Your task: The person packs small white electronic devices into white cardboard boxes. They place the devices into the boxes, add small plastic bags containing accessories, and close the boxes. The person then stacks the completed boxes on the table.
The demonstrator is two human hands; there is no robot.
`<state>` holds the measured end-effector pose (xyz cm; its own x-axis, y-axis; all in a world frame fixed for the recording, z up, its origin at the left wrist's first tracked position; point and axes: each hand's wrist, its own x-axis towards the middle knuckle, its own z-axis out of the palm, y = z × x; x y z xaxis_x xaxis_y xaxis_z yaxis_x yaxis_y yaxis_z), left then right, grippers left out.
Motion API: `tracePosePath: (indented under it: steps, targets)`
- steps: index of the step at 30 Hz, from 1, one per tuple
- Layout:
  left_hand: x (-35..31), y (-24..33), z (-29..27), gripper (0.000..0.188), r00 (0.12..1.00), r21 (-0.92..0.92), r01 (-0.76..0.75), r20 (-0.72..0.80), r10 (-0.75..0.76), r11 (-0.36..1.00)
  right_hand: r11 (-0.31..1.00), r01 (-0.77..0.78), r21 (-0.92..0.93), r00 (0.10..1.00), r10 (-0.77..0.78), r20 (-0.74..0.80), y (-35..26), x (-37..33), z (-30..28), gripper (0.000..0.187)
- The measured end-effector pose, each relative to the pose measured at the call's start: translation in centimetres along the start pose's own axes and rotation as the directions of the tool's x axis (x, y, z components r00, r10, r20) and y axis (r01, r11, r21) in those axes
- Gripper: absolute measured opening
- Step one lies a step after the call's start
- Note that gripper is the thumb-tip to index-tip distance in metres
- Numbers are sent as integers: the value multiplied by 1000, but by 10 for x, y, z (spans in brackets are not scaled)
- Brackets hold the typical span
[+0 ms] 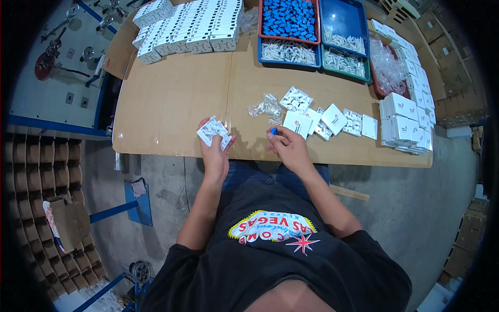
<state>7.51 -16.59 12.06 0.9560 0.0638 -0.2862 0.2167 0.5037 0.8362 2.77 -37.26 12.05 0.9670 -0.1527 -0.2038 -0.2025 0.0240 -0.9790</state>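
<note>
On the table (171, 99), stacked pieces (189, 28) stand far left, trays (289, 64) to their right; nearer, plates (298, 124) lie between bags (270, 109) and piled pieces (403, 125).

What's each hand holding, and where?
The left hand holds a white square piece by its edges; the right hand pinches a small blue piece, its gripped part hidden.

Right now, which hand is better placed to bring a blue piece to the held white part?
Likely the right hand: it pinches a blue piece nearby, while the left hand holds the white part.
</note>
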Motion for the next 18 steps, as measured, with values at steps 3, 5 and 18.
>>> tracePosePath:
  steps: [3,5,18]
  targets:
    - [-12,-12,-9,61,993,14,85,75,-86,996,924,-152,-350,897,278,345,-14,16,-36,30]
    - [-17,-23,-7,63,978,54,165,121,-170,985,825,-133,-550,796,419,436,-28,44,-58,34]
    - [-17,-34,0,47,916,22,334,229,-331,942,837,364,-410,915,-238,325,-61,76,-7,19]
